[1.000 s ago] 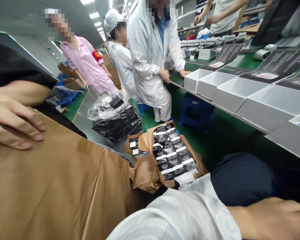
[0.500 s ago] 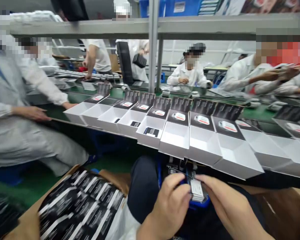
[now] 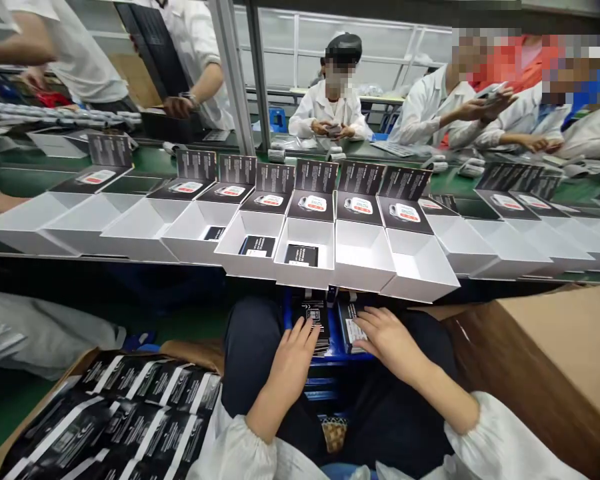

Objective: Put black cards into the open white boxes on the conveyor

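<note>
My left hand [image 3: 293, 357] lies with fingers stretched on a stack of small black packets [image 3: 314, 319] in a blue tray [image 3: 336, 347] on my lap. My right hand [image 3: 387, 337] rests on a second stack of packets [image 3: 351, 325] with a white label, fingers spread and slightly curled over it. Right in front, a row of open white boxes [image 3: 360, 257] with black lids sits on the green conveyor [image 3: 150, 163]. Three boxes left of centre hold a black packet [image 3: 301, 255] each.
An open brown carton of black packets [image 3: 130, 407] stands at my lower left. A closed brown carton [image 3: 550, 360] is at my right. Several workers in white coats sit across the line, one person [image 3: 333, 100] directly opposite. A metal post [image 3: 233, 67] rises behind the boxes.
My view swung from the cartons on the left to the conveyor. My hands, which pinched one labelled packet half a second ago, have parted and now rest on two stacks in the tray.
</note>
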`<state>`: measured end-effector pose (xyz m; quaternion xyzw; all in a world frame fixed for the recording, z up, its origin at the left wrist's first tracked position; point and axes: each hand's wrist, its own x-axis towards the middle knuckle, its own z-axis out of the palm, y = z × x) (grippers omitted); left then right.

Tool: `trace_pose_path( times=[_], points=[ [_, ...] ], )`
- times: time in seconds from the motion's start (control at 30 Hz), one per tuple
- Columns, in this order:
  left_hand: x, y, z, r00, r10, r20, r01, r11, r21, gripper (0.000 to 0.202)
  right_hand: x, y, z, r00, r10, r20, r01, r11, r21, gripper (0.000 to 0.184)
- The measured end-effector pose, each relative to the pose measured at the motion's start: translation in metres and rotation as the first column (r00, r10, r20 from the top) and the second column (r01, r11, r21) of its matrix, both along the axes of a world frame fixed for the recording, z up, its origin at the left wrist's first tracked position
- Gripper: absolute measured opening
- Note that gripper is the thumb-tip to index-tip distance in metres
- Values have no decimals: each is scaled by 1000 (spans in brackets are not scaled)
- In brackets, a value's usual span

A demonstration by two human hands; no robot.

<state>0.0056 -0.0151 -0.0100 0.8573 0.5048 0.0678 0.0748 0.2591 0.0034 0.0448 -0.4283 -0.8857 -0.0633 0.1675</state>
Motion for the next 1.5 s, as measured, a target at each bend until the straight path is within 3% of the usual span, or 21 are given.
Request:
trace_pose_path(
  times=[0.1,0.17,0.27,0.37,0.47,0.53,0.6,0.7,0.77,0.83,0.9,0.97,1.07,1.13,1.2,1.27,1.33,1.4,1.5],
  points=[
    [-5,7,1,997,-26,68,20,996,88,55,16,-7,-51,984,-33,176,45,997,-65,24],
    [-8,6,4,988,-60,140,36,985,169,51,18,-8,-67,982,-11,188,20,999,-48,29],
    [-7,-2,14,949,-102,298,11,956,292,48,17,-5,-69,991,-17,132,21,999,-28,23],
    [0,-9,27,903,-145,404,-24,922,386,42,17,7,-60,993,-91,77,102,983,-156,18],
    [8,-10,39,866,-215,451,-3,901,434,35,17,17,-40,993,-117,32,121,935,-334,22],
    [13,-9,47,837,-250,487,12,898,440,29,14,11,-18,992,-109,-60,82,934,-349,25],
    [19,-8,58,811,-287,510,30,891,454,27,8,-7,11,978,-84,-190,28,960,-279,28],
    [31,-9,88,765,-361,534,43,855,517,35,-7,-38,59,952,44,-304,-84,989,-121,29],
    [37,-8,110,729,-379,570,-39,808,588,42,-15,-43,89,940,117,-321,-115,993,27,31],
    [39,-5,124,691,-370,621,-165,755,634,45,-18,-28,113,937,115,-331,-41,974,223,33],
    [34,1,121,688,-333,645,-211,759,616,37,-16,1,129,951,61,-305,59,926,372,31],
    [25,9,99,769,-272,579,-113,833,541,29,-11,28,134,971,8,-237,97,898,429,26],
    [11,16,45,929,-165,332,49,942,332,45,-4,37,111,981,49,-186,31,915,403,20],
    [5,17,12,980,-90,179,55,980,192,63,-2,24,75,982,88,-166,-32,950,311,14],
    [2,16,-8,996,-33,80,25,995,98,71,0,8,30,996,52,-71,-41,988,150,12],
    [1,17,-16,998,-30,54,25,997,78,68,4,-3,-15,998,-21,67,20,1000,17,16],
    [0,19,-16,995,-61,81,51,991,121,63,8,-6,-48,985,-50,164,58,997,-44,18],
    [-1,20,-12,987,-89,133,62,979,196,58,9,-4,-65,980,-38,198,53,996,-72,19],
    [-1,16,-1,968,-101,231,26,951,308,49,8,3,-64,981,-67,181,91,987,-129,14]
  ],
)
